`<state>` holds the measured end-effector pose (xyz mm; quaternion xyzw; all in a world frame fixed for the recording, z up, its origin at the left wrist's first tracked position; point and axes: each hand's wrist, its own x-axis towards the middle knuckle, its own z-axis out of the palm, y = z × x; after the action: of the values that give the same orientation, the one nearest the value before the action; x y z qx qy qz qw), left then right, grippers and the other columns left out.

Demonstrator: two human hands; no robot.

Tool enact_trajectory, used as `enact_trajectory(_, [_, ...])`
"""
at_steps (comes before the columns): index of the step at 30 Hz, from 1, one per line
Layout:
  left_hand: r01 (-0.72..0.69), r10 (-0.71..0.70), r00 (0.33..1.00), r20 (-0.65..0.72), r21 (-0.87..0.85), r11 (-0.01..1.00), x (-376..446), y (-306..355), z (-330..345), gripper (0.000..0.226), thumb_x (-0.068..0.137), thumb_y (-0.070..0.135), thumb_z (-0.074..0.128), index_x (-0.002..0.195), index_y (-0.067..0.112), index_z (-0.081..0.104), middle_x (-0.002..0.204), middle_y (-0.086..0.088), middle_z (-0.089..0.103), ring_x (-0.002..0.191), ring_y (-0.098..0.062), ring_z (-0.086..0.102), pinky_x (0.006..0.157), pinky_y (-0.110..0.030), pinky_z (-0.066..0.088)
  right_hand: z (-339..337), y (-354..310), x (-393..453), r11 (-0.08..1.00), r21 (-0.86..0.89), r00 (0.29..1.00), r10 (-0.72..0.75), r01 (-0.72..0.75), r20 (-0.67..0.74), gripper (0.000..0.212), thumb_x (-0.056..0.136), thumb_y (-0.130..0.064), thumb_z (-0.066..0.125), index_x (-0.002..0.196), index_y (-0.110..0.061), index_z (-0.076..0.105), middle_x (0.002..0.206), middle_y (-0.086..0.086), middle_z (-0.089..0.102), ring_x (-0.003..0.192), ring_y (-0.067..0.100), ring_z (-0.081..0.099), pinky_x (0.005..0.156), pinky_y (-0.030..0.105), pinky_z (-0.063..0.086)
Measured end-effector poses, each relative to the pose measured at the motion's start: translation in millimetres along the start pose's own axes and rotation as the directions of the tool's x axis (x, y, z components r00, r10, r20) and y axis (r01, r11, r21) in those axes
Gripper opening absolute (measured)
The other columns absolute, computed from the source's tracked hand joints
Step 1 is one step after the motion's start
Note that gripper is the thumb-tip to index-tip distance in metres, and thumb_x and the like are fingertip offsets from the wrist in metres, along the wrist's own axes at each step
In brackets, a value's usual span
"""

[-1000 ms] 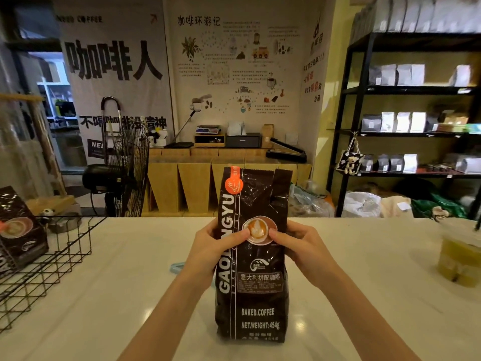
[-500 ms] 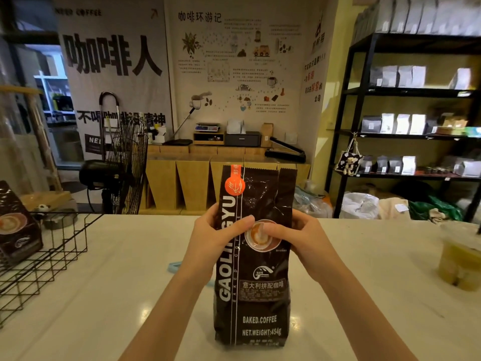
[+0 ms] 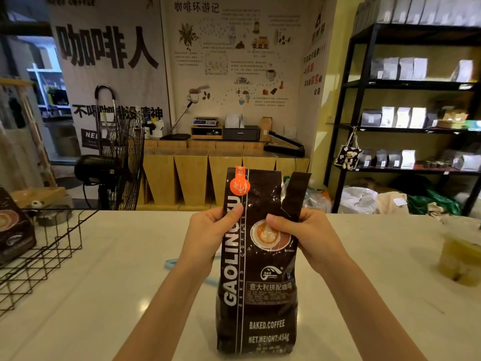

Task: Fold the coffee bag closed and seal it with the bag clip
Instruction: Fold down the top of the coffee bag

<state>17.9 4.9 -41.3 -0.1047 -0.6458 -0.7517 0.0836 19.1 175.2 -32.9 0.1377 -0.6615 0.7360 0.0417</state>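
Note:
A tall dark brown coffee bag (image 3: 256, 295) stands upright on the white counter (image 3: 104, 295), its top open. My left hand (image 3: 210, 235) pinches the bag's left edge, thumb on the front. My right hand (image 3: 304, 234) grips the right edge, thumb over the printed cup. A side panel of the bag's top sticks up apart from the front at the right. A light blue clip (image 3: 170, 263) lies on the counter behind my left wrist, mostly hidden by my arm and the bag.
A black wire basket (image 3: 44, 254) stands at the left with another coffee bag (image 3: 13, 227) in it. A plastic cup of yellowish drink (image 3: 459, 261) sits at the right edge. Beyond the counter are a floor fan, a wooden bench and black shelves.
Both hands have shifted from the bag's front centre out to its side edges. The top of the bag has spread open, with its right panel now standing apart.

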Motion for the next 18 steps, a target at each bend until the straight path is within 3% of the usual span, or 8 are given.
enact_trajectory(5, [-0.103,0.100,0.995,0.029,0.085,0.991,-3.3,0.4,0.0,0.029,0.084,0.028,0.053,0.075,0.005,0.068,0.064,-0.004,0.073,0.062,-0.016,0.069,0.058,-0.022,0.056,-4.8,0.0,-1.5,0.999,-0.033,1.000,0.014,-0.013,0.022,0.018,0.060,-0.030,0.069,0.068,-0.014,0.073,0.066,0.002,0.075,0.063,0.014,0.070,0.058,0.017,0.054])
enact_trajectory(7, [-0.084,0.084,0.996,0.007,0.091,0.992,-2.4,-1.7,1.9,0.030,0.086,0.028,0.052,0.078,0.004,0.068,0.065,-0.004,0.073,0.064,-0.017,0.069,0.060,-0.026,0.056,-7.1,-0.2,-0.7,0.999,-0.016,0.999,0.030,-0.029,0.033,0.021,0.065,-0.032,0.065,0.069,-0.013,0.073,0.066,0.002,0.075,0.063,0.014,0.070,0.057,0.017,0.054])
enact_trajectory(10, [-0.074,0.073,0.997,0.019,0.050,0.996,-0.5,-2.4,5.1,0.028,0.089,0.026,0.048,0.110,0.014,0.061,0.086,-0.004,0.075,0.080,-0.019,0.070,0.071,-0.034,0.056,-6.4,3.2,0.9,0.998,0.026,0.998,0.059,-0.059,0.026,0.019,0.072,-0.029,0.064,0.071,-0.012,0.073,0.068,0.001,0.075,0.063,0.014,0.070,0.055,0.017,0.053])
enact_trajectory(12, [-0.109,0.108,0.993,0.038,0.022,0.994,1.1,-3.5,5.2,0.042,0.092,0.023,0.045,0.132,0.033,0.037,0.098,0.001,0.072,0.086,-0.017,0.070,0.072,-0.034,0.057,-4.3,3.2,1.0,0.998,0.024,0.998,0.060,-0.060,0.014,0.019,0.073,-0.029,0.064,0.076,-0.012,0.073,0.069,0.001,0.075,0.065,0.014,0.070,0.057,0.018,0.053])
enact_trajectory(14, [-0.180,0.178,0.982,0.057,0.027,0.983,0.1,-2.6,5.2,0.049,0.093,0.019,0.042,0.132,0.044,0.028,0.094,0.009,0.073,0.086,-0.014,0.070,0.068,-0.029,0.058,-2.7,2.8,1.0,1.000,-0.006,1.000,-0.003,0.003,-0.026,0.029,0.069,-0.031,0.066,0.090,-0.012,0.071,0.074,-0.001,0.076,0.071,0.015,0.071,0.062,0.020,0.055])
enact_trajectory(16, [-0.213,0.210,0.975,0.066,0.032,0.977,-0.4,-2.3,5.8,0.041,0.093,0.018,0.040,0.126,0.041,0.041,0.097,0.013,0.072,0.089,-0.011,0.068,0.067,-0.025,0.057,-1.0,4.5,0.4,0.991,-0.014,0.985,-0.137,0.137,-0.108,0.043,0.070,-0.021,0.070,0.112,-0.016,0.060,0.079,-0.005,0.077,0.077,0.015,0.072,0.063,0.022,0.057])
enact_trajectory(18, [-0.202,0.201,0.978,0.063,0.023,0.979,0.3,-2.4,5.8,0.036,0.093,0.019,0.040,0.121,0.038,0.048,0.095,0.015,0.072,0.092,-0.008,0.067,0.067,-0.021,0.056,1.9,9.1,-1.3,0.958,-0.067,0.932,-0.287,0.280,-0.221,0.058,0.071,-0.010,0.073,0.121,-0.025,0.047,0.077,-0.007,0.076,0.076,0.017,0.073,0.061,0.026,0.059])
